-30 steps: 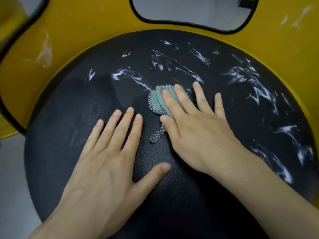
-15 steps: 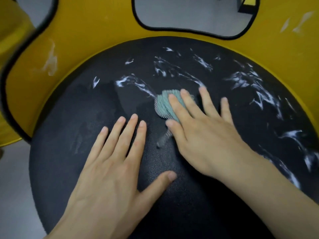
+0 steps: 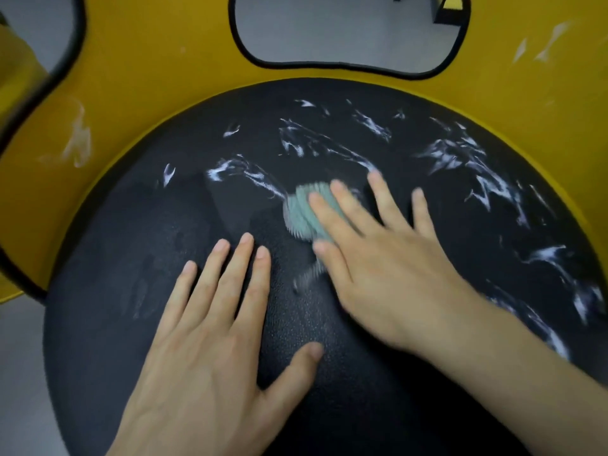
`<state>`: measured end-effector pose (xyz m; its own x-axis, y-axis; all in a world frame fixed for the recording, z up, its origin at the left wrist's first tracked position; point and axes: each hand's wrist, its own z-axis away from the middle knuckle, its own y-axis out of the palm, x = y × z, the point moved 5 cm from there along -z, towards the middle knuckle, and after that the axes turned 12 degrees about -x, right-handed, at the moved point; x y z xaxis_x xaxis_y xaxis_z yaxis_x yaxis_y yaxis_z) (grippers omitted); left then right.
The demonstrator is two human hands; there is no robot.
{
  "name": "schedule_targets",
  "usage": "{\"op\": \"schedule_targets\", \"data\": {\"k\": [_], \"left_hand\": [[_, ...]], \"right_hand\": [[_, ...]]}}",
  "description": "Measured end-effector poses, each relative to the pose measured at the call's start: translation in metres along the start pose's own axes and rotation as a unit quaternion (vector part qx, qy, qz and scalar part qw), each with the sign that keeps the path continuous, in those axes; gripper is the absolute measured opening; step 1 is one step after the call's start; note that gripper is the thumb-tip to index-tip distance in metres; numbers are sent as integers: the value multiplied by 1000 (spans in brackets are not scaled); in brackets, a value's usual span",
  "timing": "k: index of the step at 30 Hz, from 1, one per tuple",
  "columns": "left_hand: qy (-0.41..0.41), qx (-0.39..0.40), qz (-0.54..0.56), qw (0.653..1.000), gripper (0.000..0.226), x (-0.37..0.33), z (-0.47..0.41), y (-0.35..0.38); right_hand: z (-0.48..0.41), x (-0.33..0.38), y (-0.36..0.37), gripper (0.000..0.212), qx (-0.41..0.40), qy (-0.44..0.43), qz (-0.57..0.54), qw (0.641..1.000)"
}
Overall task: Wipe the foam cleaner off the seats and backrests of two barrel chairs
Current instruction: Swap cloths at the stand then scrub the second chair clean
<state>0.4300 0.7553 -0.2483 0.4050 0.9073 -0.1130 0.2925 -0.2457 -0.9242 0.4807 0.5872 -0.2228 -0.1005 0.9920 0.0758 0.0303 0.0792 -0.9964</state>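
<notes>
**Seat** (image 3: 108,258): 1 round black cushion with a pebbled surface, filling most of the view.
- The left and near parts look dull and smeared, with no white on them.
- The far and right parts carry white streaks.

**Foam cleaner** (image 3: 460,156): thin white streaks across the far middle and right of the seat, running down along its right edge. 1 streak ends just beside the cloth on its left.

**Backrest** (image 3: 171,77): yellow, curving round the far side of the seat.
- It has a black-trimmed cutout (image 3: 345,31) at top centre.
- 1 white smear (image 3: 79,139) sits on the left and fainter marks (image 3: 543,41) on the upper right.

**Cloth** (image 3: 302,212): 1 small teal ribbed pad lying on the seat near its centre, partly under the right fingers. A grey strip (image 3: 307,274) trails from it beside the thumb and is too blurred to make out in detail.

**Right hand** (image 3: 388,274): blurred, palm down, fingers straight and spread. The index and middle fingers press on the cloth, and the others lie on the seat.

**Left hand** (image 3: 204,357): flat on the near left of the seat, palm down, holding nothing. Its 4 fingers lie close together and the thumb is spread wide. It is near the cloth but apart from it.

**Floor** (image 3: 19,373): grey, visible at lower left and through the cutout.
</notes>
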Motion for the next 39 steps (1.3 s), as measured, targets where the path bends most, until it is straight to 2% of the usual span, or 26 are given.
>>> {"op": "schedule_targets", "data": {"k": [3,7,10,13,18,22,27,30,35,39], "left_hand": [[-3,4,2,1000,94,0,0,0],[-1,-3,9,1000,95,1,1,0],[-1,-10,8,1000,96,0,1,0],[-4,-7,13,1000,97,0,0,1],[-10,20,11,1000,95,0,0,-1],[-8,40,27,999,92,1,0,-3],[14,66,37,997,99,-7,-8,0],[26,81,37,996,109,-18,-16,4],[33,92,44,994,114,-33,-25,6],[32,126,63,990,116,-42,-28,7]], "right_hand": [[-9,2,3,57,-10,-3,9,1000],[70,3,8,59,-30,-30,12,999],[97,-4,12,60,-10,-28,6,1000],[63,1,4,59,-6,-27,2,1000],[-13,4,1,57,-1,19,1,1000],[57,-3,6,60,-54,-24,32,998],[144,-35,19,58,-56,-35,108,992],[128,-33,11,58,-81,-28,59,995],[54,-30,2,62,-49,15,30,998],[94,-36,3,61,-90,2,24,996]]}}
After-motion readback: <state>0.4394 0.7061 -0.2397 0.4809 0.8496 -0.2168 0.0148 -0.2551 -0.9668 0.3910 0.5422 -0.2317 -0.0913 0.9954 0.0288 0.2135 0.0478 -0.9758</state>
